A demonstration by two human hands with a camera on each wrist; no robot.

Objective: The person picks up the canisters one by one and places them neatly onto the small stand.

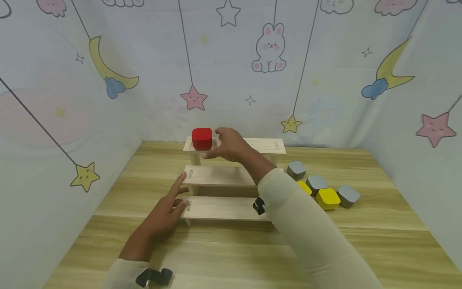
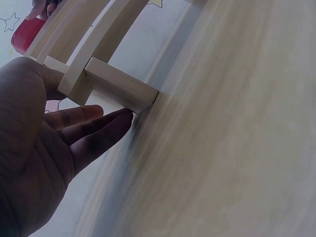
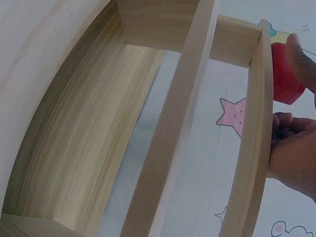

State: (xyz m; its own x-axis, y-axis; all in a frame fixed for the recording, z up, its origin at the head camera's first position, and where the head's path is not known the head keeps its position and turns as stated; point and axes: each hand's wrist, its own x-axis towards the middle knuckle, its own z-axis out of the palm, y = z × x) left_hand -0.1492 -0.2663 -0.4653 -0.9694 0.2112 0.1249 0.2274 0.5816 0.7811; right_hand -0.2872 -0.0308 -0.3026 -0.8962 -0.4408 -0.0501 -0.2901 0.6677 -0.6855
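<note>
A red rounded block (image 1: 202,139) stands at the left end of the top step of a three-tier wooden stand (image 1: 220,175). My right hand (image 1: 232,145) is just to the right of the block, thumb and index finger spread apart, a small gap showing beside the index fingertip. In the right wrist view the red block (image 3: 286,74) appears beyond the top plank, partly covered by a finger. My left hand (image 1: 166,212) touches the stand's left ends, index fingertip at the middle step and thumb at the lowest. Its other fingers (image 2: 98,133) reach along the side support, nearly straight.
Right of the stand, several grey blocks (image 1: 348,196) and yellow blocks (image 1: 328,199) sit on the wood-patterned table (image 1: 231,257); my right sleeve partly covers one yellow block. A patterned cloth backdrop (image 1: 231,60) encloses the back and sides.
</note>
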